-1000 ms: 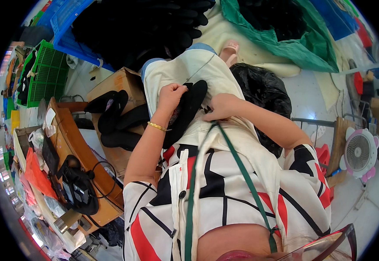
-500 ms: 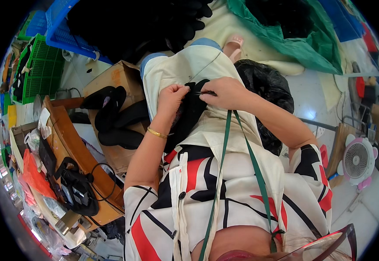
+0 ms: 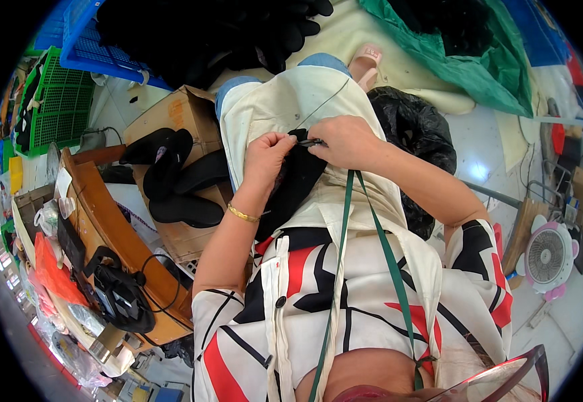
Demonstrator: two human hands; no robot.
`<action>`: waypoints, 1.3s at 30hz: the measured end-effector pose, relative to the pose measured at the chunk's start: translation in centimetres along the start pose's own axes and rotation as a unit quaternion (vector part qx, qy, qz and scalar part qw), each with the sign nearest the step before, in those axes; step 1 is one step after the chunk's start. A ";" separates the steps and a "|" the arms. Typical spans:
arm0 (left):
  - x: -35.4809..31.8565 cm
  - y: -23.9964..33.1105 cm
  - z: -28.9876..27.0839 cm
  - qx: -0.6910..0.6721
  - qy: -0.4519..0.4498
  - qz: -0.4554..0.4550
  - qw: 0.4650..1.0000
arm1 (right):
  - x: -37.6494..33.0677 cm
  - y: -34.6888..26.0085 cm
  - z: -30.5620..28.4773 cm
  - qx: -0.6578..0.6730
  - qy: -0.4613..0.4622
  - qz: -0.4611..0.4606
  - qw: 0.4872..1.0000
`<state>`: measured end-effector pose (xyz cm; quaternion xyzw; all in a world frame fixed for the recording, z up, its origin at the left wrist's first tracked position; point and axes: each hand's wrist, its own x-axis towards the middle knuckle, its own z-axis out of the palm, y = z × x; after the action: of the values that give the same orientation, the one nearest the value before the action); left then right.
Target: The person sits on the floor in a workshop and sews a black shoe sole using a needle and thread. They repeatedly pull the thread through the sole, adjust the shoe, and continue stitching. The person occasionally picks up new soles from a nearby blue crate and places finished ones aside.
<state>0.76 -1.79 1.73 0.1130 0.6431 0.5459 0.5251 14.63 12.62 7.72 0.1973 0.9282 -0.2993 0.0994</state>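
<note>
A black soft cloth piece [image 3: 300, 171], long and padded-looking, lies over the cream apron [image 3: 271, 107] on my lap. My left hand [image 3: 269, 159] pinches its upper end between thumb and fingers. My right hand [image 3: 350, 143] is closed round small dark snips [image 3: 314, 142], whose tip points left at the cloth, close to my left fingertips. Whether the blades touch the cloth is too small to tell. Left of my lap, several similar black padded pieces [image 3: 187, 211] rest on a cardboard box [image 3: 183, 110].
A blue crate [image 3: 114, 60] and a heap of black pieces [image 3: 238, 33] are ahead. A green sack [image 3: 465, 84] and a black plastic bag [image 3: 415, 127] stand to the right, with a fan [image 3: 549, 256] farther out. At left are a wooden table [image 3: 120, 231] and a green crate [image 3: 57, 104].
My right hand has shifted slightly, and the snips' tip now shows more clearly beside my left fingertips. The black cloth's upper end has turned a little. My left hand keeps its pinch.
</note>
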 end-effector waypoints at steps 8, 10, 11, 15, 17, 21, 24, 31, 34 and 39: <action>0.1 0.2 0.3 0.022 0.007 0.005 1.000 | 0.6 -0.2 0.4 -0.022 -0.023 -0.002 0.999; 0.1 -1.4 -0.6 0.117 0.015 0.016 0.993 | 0.4 0.3 1.5 -0.019 0.012 -0.012 1.000; 0.9 -1.6 -0.7 0.164 0.009 0.042 0.985 | 0.2 0.0 1.2 -0.028 0.008 0.009 1.000; 1.0 -1.2 -1.0 0.111 0.007 -0.001 0.994 | -0.4 -0.2 0.8 -0.017 -0.038 -0.014 0.999; 0.1 -0.4 -1.1 0.059 0.013 0.022 0.998 | -2.0 -1.3 0.1 0.045 -0.015 -0.105 0.993; -0.2 -0.4 -0.2 0.129 -0.003 0.160 0.979 | -3.7 -1.6 -1.0 0.173 0.026 -0.038 0.984; -1.3 0.0 0.0 0.268 -0.015 0.229 0.936 | -1.8 0.1 1.3 0.530 -0.030 0.080 0.844; -2.4 0.3 -0.3 0.334 -0.048 0.201 0.920 | -1.9 3.2 0.6 0.813 0.101 -0.009 0.573; -2.1 -0.4 -0.9 0.374 -0.034 0.165 0.912 | -3.0 5.1 -1.3 0.831 0.150 -0.030 0.536; -2.2 -0.7 -0.3 0.360 -0.018 0.157 0.920 | -5.2 6.0 -2.9 0.860 0.214 -0.045 0.462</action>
<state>1.73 -3.78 2.32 0.4036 0.7606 0.3511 0.3679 21.70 17.22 8.47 0.1991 0.2013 -0.8985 -0.3354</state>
